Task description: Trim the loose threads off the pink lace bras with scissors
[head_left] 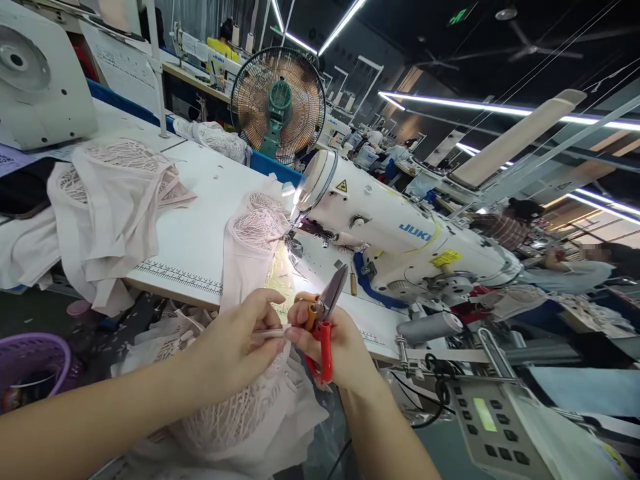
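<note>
In the head view my left hand [245, 343] pinches the edge of a pale pink lace garment piece [235, 417] that hangs down below both hands. My right hand [340, 343] is closed around a pair of scissors [327, 313] with red and orange handles, its blades pointing up. The thumb and fingertips of that hand meet the same fabric edge beside the left fingertips. Another pale pink lace piece [255, 230] lies on the machine table, reaching to the needle area of a white sewing machine [380, 217].
Lace pieces [113, 207] are piled on the table [187, 180] at left. A fan [279, 100] stands behind the table. A purple basket [37, 350] sits low at left; a control panel [487, 423] is at lower right. Other people work at machines farther back.
</note>
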`<state>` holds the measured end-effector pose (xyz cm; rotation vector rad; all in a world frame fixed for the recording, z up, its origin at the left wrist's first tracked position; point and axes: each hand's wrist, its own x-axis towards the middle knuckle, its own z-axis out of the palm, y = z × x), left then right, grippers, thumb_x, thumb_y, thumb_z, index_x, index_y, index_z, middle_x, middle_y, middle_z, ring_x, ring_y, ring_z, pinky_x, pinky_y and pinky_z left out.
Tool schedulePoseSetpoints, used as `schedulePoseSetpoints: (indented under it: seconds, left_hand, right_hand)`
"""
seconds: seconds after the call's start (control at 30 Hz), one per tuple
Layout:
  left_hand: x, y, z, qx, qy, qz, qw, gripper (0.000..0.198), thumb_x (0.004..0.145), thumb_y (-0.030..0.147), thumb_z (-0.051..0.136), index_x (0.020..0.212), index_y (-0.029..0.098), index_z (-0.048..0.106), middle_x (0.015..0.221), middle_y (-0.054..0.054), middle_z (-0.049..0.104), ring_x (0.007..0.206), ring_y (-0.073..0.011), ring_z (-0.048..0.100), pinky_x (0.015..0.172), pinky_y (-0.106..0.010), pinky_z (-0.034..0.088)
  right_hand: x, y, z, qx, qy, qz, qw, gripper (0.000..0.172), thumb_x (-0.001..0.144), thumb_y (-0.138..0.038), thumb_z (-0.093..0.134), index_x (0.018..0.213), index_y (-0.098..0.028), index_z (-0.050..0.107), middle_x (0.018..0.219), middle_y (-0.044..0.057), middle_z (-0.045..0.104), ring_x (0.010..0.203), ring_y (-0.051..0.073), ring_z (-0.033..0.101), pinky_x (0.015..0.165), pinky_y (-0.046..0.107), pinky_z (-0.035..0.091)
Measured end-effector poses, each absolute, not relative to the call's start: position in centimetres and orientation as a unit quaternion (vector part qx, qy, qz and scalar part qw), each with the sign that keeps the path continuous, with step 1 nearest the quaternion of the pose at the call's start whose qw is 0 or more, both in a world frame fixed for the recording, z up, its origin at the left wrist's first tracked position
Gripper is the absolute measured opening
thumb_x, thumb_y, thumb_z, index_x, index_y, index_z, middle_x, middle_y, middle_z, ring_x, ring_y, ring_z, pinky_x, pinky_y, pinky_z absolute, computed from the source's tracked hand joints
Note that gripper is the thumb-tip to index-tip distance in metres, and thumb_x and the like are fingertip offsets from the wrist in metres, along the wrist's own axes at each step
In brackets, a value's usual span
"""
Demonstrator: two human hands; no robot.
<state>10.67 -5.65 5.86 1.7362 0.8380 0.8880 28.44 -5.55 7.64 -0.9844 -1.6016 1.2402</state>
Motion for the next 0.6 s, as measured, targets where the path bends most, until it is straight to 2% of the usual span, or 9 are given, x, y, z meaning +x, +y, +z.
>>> schedulePoseSetpoints:
  seconds: [0.07,0.17,0.27,0.37,0.43,0.53,0.6]
  left_hand:
    - [10.8,-5.6,5.5,0.687,0.380,0.345,0.514,0.029,0.082,0.029,0.051,0.109,0.021,0.044,0.078,0.002,0.052,0.062,-0.0132,0.053,0.055,-0.024,0.045]
    - [11.1,-5.5,5.2,0.641,0.409,0.306,0.573,0.017,0.081,0.034,0.052,0.087,0.018,0.052,0.065,0.004,0.046,0.053,-0.0106,0.044,0.046,-0.021,0.037]
    - [11.4,-5.2,5.2,0.593,0.416,0.295,0.624,0.024,0.080,0.037,0.052,0.066,0.017,0.048,0.054,0.006,0.037,0.047,-0.0089,0.037,0.042,-0.020,0.030]
    - [11.5,-4.7,5.3,0.537,0.408,0.294,0.677,0.028,0.074,0.038,0.057,0.060,0.018,0.045,0.050,0.008,0.031,0.044,-0.0070,0.031,0.041,-0.019,0.028]
    - [11.3,-4.3,5.3,0.510,0.403,0.288,0.703,0.027,0.070,0.037,0.061,0.060,0.016,0.046,0.051,0.008,0.033,0.044,-0.0063,0.032,0.043,-0.019,0.029]
    - [10.9,-3.7,5.4,0.504,0.409,0.271,0.710,0.024,0.067,0.034,0.063,0.060,0.016,0.050,0.049,0.007,0.038,0.044,-0.0066,0.035,0.043,-0.019,0.028]
    - [10.7,-3.3,5.3,0.506,0.414,0.255,0.712,0.023,0.067,0.034,0.062,0.059,0.016,0.050,0.047,0.007,0.038,0.042,-0.0069,0.035,0.042,-0.019,0.026]
  right_hand:
    - [28.2,-5.7,7.2,-0.399,-0.633,0.489,0.448,0.022,0.073,-0.026,0.070,0.073,-0.021,0.049,0.073,-0.002,0.052,0.068,0.013,0.051,0.062,0.028,0.044]
    - [27.8,-5.8,6.4,-0.410,-0.605,0.501,0.463,0.023,0.072,-0.023,0.072,0.074,-0.021,0.049,0.075,-0.002,0.052,0.070,0.013,0.052,0.065,0.028,0.044]
    - [27.5,-5.6,5.9,-0.432,-0.586,0.506,0.464,0.028,0.070,-0.025,0.074,0.073,-0.022,0.047,0.075,-0.002,0.052,0.069,0.013,0.051,0.064,0.027,0.043]
    - [28.0,-5.2,5.6,-0.444,-0.606,0.495,0.436,0.029,0.074,-0.038,0.070,0.077,-0.021,0.047,0.077,-0.001,0.051,0.069,0.014,0.049,0.064,0.028,0.043]
    - [29.1,-5.0,5.6,-0.432,-0.650,0.496,0.382,0.033,0.078,-0.050,0.063,0.083,-0.021,0.048,0.078,0.000,0.050,0.070,0.014,0.048,0.065,0.029,0.042]
    - [30.9,-5.3,5.5,-0.408,-0.723,0.499,0.250,0.050,0.079,-0.069,0.046,0.085,-0.020,0.048,0.079,0.002,0.047,0.067,0.015,0.044,0.062,0.028,0.040]
    - [31.8,-5.8,5.3,-0.409,-0.751,0.488,0.175,0.058,0.078,-0.076,0.036,0.084,-0.019,0.047,0.076,0.001,0.045,0.064,0.014,0.040,0.057,0.027,0.038]
